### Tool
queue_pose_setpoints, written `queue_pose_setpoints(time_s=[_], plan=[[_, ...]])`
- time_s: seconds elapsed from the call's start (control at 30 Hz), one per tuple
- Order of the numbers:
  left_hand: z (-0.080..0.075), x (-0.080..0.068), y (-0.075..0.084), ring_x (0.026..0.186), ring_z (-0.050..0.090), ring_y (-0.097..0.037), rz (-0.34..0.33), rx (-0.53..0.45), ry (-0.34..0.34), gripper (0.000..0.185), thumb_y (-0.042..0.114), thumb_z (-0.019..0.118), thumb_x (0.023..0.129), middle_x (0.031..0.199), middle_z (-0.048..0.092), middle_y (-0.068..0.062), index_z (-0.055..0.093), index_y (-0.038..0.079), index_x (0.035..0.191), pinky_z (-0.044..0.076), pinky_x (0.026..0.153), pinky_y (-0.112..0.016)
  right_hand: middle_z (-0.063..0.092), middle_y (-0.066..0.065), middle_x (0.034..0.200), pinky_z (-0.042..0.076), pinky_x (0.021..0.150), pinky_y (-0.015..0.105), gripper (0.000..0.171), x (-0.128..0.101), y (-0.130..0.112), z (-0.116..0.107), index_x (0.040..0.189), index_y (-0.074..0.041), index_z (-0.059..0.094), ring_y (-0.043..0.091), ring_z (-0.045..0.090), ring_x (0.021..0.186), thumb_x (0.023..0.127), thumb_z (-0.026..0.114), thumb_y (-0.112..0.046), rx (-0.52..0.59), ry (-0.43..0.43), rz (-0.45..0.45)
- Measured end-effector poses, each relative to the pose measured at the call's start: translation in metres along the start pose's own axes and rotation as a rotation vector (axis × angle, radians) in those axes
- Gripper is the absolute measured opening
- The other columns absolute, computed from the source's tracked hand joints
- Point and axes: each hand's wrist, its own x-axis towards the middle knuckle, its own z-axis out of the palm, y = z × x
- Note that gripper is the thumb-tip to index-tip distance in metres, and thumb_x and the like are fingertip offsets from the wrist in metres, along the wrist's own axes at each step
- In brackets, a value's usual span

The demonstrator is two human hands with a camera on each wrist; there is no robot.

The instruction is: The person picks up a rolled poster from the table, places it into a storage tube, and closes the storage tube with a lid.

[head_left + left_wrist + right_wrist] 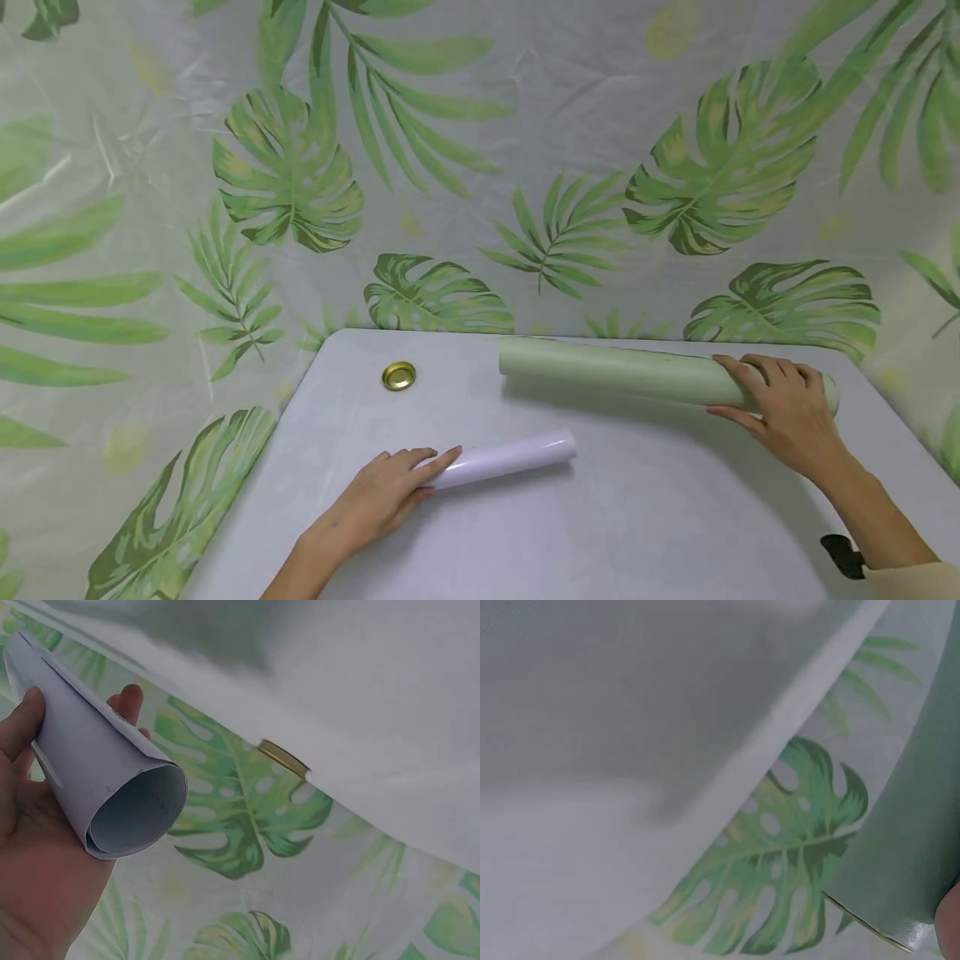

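Note:
My left hand [386, 493] grips the near end of a rolled lilac-white sheet [510, 460], which points right over the table. In the left wrist view this rolled sheet [97, 750] shows its hollow open end, with the thumb and fingers around it. My right hand [787, 408] holds a longer, thicker pale green roll [600, 367] near its right end. That roll lies across the back of the table and casts a shadow below it. Part of the green roll [907, 840] fills the right side of the right wrist view, a fingertip at its edge.
A small round gold lid [399, 376] lies at the back left of the white table [637, 517]. A black leaf-shaped piece [843, 556] is beside the right forearm. Leaf-printed sheeting [555, 150] rises behind the table's back edge.

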Motion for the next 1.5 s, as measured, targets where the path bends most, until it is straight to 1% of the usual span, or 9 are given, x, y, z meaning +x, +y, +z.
queue_pose_setpoints(time_s=[0.2,0.3,0.4,0.57,0.67,0.77,0.97,1.2,1.5], plan=[[-0.009,-0.004,-0.017,0.092,0.07,-0.016,-0.088,0.016,0.016,0.065,0.021,0.079,0.091,0.12,0.07,-0.002,0.055,0.026,0.151,0.051,0.072,-0.032,0.065,0.023,0.114,0.04,0.085,0.069,0.093,-0.008,0.012,-0.018,0.133,-0.015,0.066,0.049,0.059,0.104,0.09,0.029,-0.089,-0.011,-0.001,0.025],[-0.013,-0.006,-0.025,0.085,0.068,-0.016,-0.112,0.03,0.041,0.065,0.019,0.081,0.09,0.117,0.07,-0.002,0.057,0.025,0.15,0.051,0.07,-0.031,0.065,0.023,0.114,0.039,0.086,0.067,0.094,-0.014,0.016,-0.024,0.132,-0.015,0.067,0.049,0.058,0.105,0.089,0.03,-0.09,-0.013,0.002,0.042],[-0.017,-0.009,-0.034,0.08,0.066,-0.015,-0.118,0.052,0.077,0.065,0.018,0.082,0.088,0.113,0.07,-0.002,0.059,0.023,0.148,0.05,0.068,-0.03,0.065,0.023,0.114,0.037,0.086,0.066,0.094,-0.02,0.021,-0.028,0.131,-0.016,0.067,0.049,0.057,0.105,0.088,0.029,-0.091,-0.017,0.0,0.054],[-0.024,-0.013,-0.047,0.079,0.063,-0.014,-0.116,0.075,0.129,0.065,0.015,0.082,0.087,0.11,0.07,-0.004,0.059,0.02,0.147,0.048,0.066,-0.029,0.065,0.023,0.112,0.038,0.084,0.066,0.095,-0.027,0.026,-0.033,0.13,-0.016,0.067,0.049,0.057,0.104,0.088,0.028,-0.092,-0.05,0.003,0.04],[-0.027,-0.016,-0.055,0.078,0.061,-0.013,-0.116,0.076,0.147,0.064,0.013,0.082,0.088,0.109,0.069,-0.004,0.059,0.019,0.148,0.048,0.065,-0.03,0.065,0.023,0.11,0.039,0.083,0.067,0.096,-0.031,0.028,-0.035,0.129,-0.015,0.067,0.049,0.058,0.102,0.088,0.027,-0.092,-0.071,0.008,0.024],[-0.029,-0.017,-0.059,0.08,0.062,-0.015,-0.118,0.078,0.154,0.063,0.013,0.081,0.088,0.109,0.07,-0.005,0.059,0.017,0.147,0.049,0.065,-0.031,0.066,0.023,0.109,0.039,0.083,0.067,0.096,-0.035,0.028,-0.036,0.128,-0.014,0.068,0.05,0.059,0.1,0.088,0.028,-0.091,-0.072,0.009,0.01],[-0.03,-0.015,-0.063,0.086,0.066,-0.018,-0.132,0.069,0.125,0.061,0.014,0.081,0.089,0.11,0.07,-0.006,0.06,0.016,0.146,0.052,0.068,-0.033,0.066,0.023,0.109,0.04,0.081,0.065,0.091,-0.041,0.023,-0.034,0.129,-0.015,0.07,0.05,0.06,0.096,0.09,0.031,-0.088,-0.048,0.013,-0.02],[-0.03,-0.011,-0.061,0.09,0.066,-0.018,-0.148,0.033,0.059,0.059,0.017,0.076,0.094,0.116,0.07,-0.006,0.057,0.02,0.15,0.052,0.072,-0.034,0.066,0.022,0.112,0.038,0.083,0.065,0.087,-0.041,0.014,-0.031,0.132,-0.019,0.069,0.049,0.058,0.098,0.09,0.034,-0.087,0.03,-0.012,-0.007],[-0.032,-0.006,-0.058,0.089,0.064,-0.015,-0.149,-0.007,0.03,0.057,0.019,0.074,0.096,0.118,0.069,-0.004,0.057,0.023,0.15,0.051,0.073,-0.033,0.066,0.022,0.112,0.04,0.084,0.065,0.086,-0.04,0.009,-0.028,0.133,-0.019,0.069,0.046,0.06,0.096,0.091,0.034,-0.085,0.03,-0.006,-0.036]])
